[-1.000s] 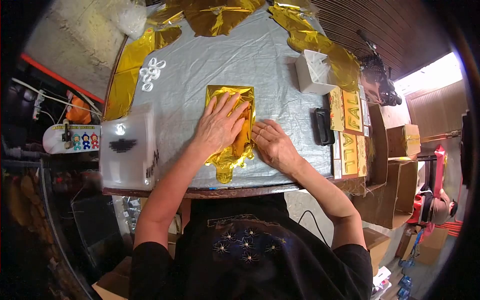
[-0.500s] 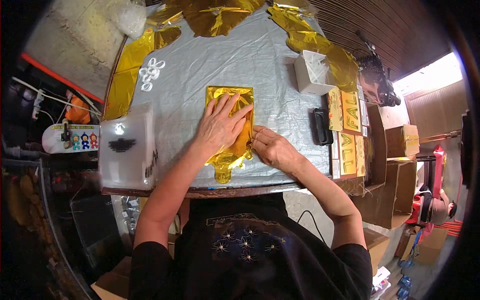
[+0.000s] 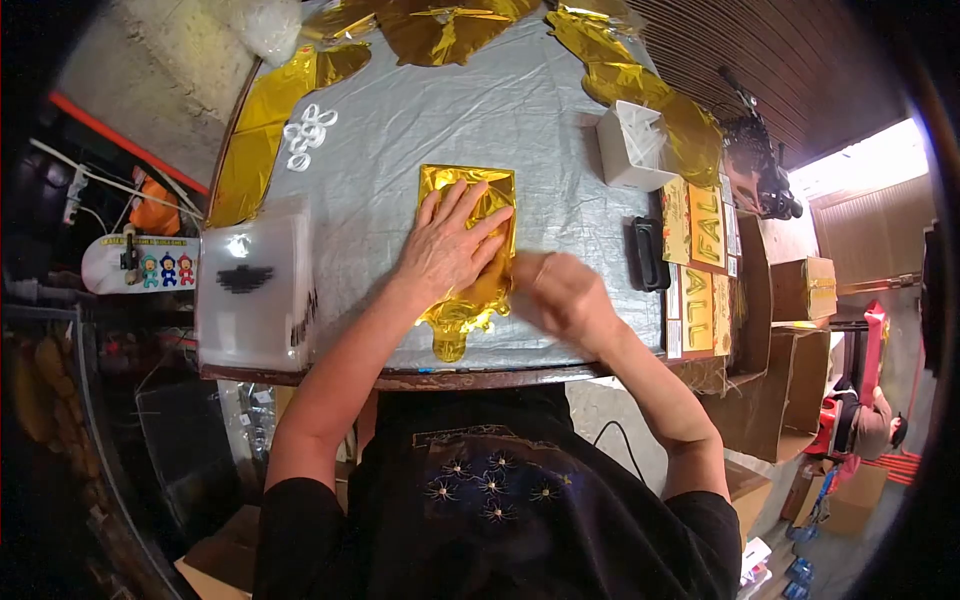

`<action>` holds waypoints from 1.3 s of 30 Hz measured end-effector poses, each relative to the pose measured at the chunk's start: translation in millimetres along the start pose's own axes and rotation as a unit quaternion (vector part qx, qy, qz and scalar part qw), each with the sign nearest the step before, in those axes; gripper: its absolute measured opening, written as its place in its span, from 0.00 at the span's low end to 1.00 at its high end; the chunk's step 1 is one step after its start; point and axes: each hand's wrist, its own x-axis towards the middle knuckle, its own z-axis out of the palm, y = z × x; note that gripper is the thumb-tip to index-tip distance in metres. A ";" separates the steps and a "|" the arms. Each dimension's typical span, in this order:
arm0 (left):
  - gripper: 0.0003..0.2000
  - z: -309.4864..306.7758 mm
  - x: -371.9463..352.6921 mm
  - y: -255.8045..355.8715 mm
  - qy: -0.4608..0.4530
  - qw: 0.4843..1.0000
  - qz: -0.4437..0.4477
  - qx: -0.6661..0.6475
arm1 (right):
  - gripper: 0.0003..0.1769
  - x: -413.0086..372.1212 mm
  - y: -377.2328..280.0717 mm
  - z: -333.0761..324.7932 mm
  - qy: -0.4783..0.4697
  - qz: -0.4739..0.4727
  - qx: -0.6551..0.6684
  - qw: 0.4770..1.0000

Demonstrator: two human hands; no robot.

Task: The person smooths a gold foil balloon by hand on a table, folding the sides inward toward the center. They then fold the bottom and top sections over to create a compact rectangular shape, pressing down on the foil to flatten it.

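A folded gold foil balloon lies flat near the front of the table, its rounded tail pointing towards me. My left hand rests on top of it, palm down with the fingers spread. Just off the balloon's right edge is my right hand, smeared by motion. Its fingers look curled, but whether they hold anything cannot be made out.
Silvery sheeting covers the table. Gold foil pieces line its edges. White ribbon loops and a stack of clear bags lie left; a white box, black tray and printed packets sit right.
My right hand has shifted slightly right and blurred at the balloon's right edge. The left hand stays spread on the foil. The whole view has shifted a little.
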 end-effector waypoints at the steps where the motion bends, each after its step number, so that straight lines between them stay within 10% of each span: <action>1: 0.25 -0.6 0.0 0.6 -0.004 1.000 0.003 -0.005 | 0.29 4.0 1.4 -3.1 0.005 0.072 0.016 0.997; 16: 0.21 -15.7 13.6 -14.8 -0.051 0.998 -0.016 -0.045 | 0.15 19.4 37.8 32.3 0.031 0.007 -0.065 0.997; 24: 0.10 1.3 93.1 -74.1 -0.043 0.958 0.162 -0.233 | 0.14 19.4 37.9 31.6 0.017 0.017 -0.056 0.998; 39: 0.10 19.0 82.7 -79.6 -0.036 0.943 0.118 -0.308 | 0.15 20.5 35.5 34.1 0.029 0.007 -0.068 0.997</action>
